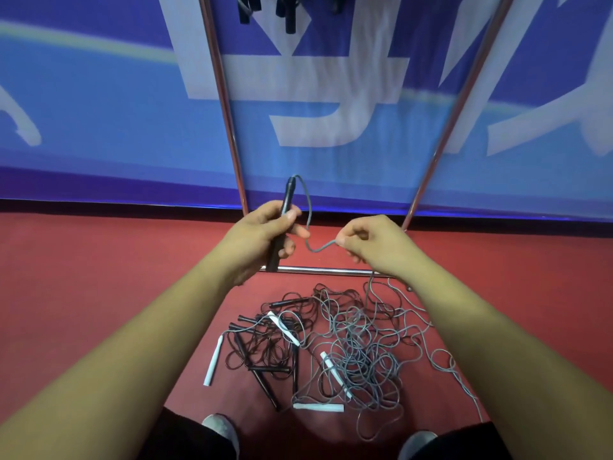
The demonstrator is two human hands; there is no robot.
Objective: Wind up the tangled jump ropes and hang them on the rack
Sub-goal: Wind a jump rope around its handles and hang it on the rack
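The person's left hand (pixel 262 234) is wrapped around a black handle (pixel 287 195), thumb pressed along its side. The handle is held upright over the red floor (pixel 99 277), in front of the rack (pixel 225 104). A grey cord (pixel 309 214) leaves the handle's top, loops down and crosses to the right hand (pixel 371 244), which pinches it between thumb and forefinger. From there it drops into the tangled pile of jump ropes (pixel 351 346) lying just in front of the rack's base bar (pixel 331 270).

The cord looks thin, light and limp. It sags under its own weight and holds small kinks, so it will probably snag on neighbouring loops rather than slide free. The rigid handle is the sound place to hold; the cord is best fed through a light pinch close to the handle, gathering short lengths.

In the pile, grey and dark cords overlap, with white handles (pixel 213 360) and black ones among them. Wound ropes (pixel 286 11) already hang at the rack's top.
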